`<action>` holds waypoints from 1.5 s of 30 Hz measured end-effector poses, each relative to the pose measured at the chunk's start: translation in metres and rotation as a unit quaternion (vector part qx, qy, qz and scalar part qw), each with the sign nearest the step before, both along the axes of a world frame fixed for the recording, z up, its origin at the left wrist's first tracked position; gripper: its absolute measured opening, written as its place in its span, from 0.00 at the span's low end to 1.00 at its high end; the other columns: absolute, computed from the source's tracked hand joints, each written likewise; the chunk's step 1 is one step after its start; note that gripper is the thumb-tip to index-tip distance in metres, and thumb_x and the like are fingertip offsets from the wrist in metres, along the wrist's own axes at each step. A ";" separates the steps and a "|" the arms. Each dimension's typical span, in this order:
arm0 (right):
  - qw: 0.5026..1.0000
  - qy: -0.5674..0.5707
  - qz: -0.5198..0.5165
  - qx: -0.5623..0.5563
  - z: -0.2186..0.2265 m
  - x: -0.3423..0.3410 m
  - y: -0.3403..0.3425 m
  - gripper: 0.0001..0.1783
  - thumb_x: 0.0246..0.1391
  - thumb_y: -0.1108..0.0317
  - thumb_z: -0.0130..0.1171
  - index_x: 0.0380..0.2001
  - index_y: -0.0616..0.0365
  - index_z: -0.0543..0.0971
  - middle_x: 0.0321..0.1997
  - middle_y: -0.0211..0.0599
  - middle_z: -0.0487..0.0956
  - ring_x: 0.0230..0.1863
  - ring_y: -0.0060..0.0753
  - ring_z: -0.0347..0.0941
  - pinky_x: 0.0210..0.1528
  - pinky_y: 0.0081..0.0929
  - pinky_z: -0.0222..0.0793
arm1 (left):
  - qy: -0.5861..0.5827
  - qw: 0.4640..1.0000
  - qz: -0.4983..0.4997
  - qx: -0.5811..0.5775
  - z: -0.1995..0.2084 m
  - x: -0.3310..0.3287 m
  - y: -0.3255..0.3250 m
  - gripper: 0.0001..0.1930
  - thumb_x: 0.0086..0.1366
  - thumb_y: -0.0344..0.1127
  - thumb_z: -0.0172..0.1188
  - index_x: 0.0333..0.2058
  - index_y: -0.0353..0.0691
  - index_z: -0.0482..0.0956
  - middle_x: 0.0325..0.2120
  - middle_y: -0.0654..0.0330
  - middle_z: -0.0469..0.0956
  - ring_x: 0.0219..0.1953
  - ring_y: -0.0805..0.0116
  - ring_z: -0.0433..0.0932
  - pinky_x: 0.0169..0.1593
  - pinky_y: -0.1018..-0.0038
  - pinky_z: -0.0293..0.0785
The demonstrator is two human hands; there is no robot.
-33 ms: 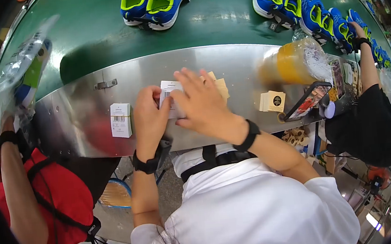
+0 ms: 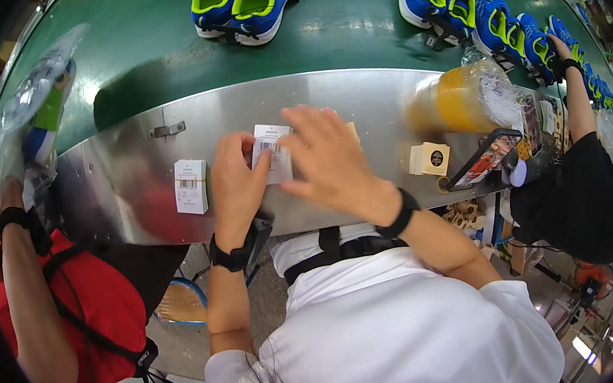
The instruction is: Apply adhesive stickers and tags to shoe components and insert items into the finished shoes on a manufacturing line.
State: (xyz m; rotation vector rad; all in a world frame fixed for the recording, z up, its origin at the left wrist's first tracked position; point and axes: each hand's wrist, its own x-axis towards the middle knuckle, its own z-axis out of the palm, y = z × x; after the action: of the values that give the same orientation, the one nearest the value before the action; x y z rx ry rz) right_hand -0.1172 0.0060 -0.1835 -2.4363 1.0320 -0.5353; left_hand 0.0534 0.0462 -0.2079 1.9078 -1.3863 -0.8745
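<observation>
A small white barcode hang tag (image 2: 274, 161) is held at its left edge between the thumb and curled fingers of my left hand (image 2: 236, 183), over the metal table edge. To its right is my right hand (image 2: 337, 163), slightly blurred, with its fingers apart and nothing visible in them. It mostly covers some kraft-coloured tags (image 2: 353, 134), of which only an edge shows. Left of my left hand lies a stack of white barcode tags (image 2: 192, 188) with a rubber band around it. Whether one tag or several are in my left hand, I cannot tell.
Blue shoes with lime linings (image 2: 241, 9) stand on the green table (image 2: 138, 52), and a row of them (image 2: 485, 19) runs right. A yellow tape roll (image 2: 453, 100), kraft tags (image 2: 429, 157) and a propped phone (image 2: 484, 159) are nearby. Co-workers flank me, one handling a plastic bag (image 2: 22, 115).
My right hand has shifted a little right, off the white tag, so more of the tag shows and less of the kraft tags. My left hand stays nearly in place.
</observation>
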 end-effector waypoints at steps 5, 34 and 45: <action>0.994 0.051 -0.093 0.029 0.015 -0.047 0.007 0.24 0.40 0.69 0.67 0.42 0.61 0.71 0.49 0.44 0.68 0.49 0.46 0.67 0.46 0.35 0.68 | -0.021 0.999 0.042 -0.003 0.000 0.010 -0.005 0.14 0.53 0.36 0.65 0.33 0.33 0.73 0.27 0.53 0.72 0.28 0.61 0.72 0.33 0.69 0.69; 0.964 -0.118 -0.171 0.168 0.045 -0.057 0.014 0.06 0.53 0.74 0.57 0.35 0.65 0.77 0.29 0.38 0.79 0.27 0.29 0.76 0.31 0.21 0.71 | 0.433 0.897 -0.084 -0.014 0.043 -0.030 -0.007 0.04 0.54 0.20 0.61 0.30 0.33 0.78 0.32 0.62 0.78 0.35 0.75 0.75 0.44 0.78 0.71; 0.980 -0.069 -0.174 0.074 0.126 -0.127 -0.002 0.08 0.50 0.76 0.56 0.35 0.62 0.81 0.34 0.37 0.80 0.30 0.28 0.76 0.33 0.22 0.70 | 0.427 0.900 -0.084 0.009 0.062 -0.053 -0.032 0.06 0.56 0.23 0.62 0.34 0.32 0.79 0.29 0.62 0.78 0.31 0.77 0.77 0.38 0.81 0.72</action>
State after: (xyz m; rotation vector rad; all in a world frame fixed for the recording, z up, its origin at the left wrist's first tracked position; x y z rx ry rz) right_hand -0.2445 0.0041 -0.0578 -2.0682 1.3933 -0.7030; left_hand 0.0006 0.0146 -0.1459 1.1462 -0.9778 -1.5617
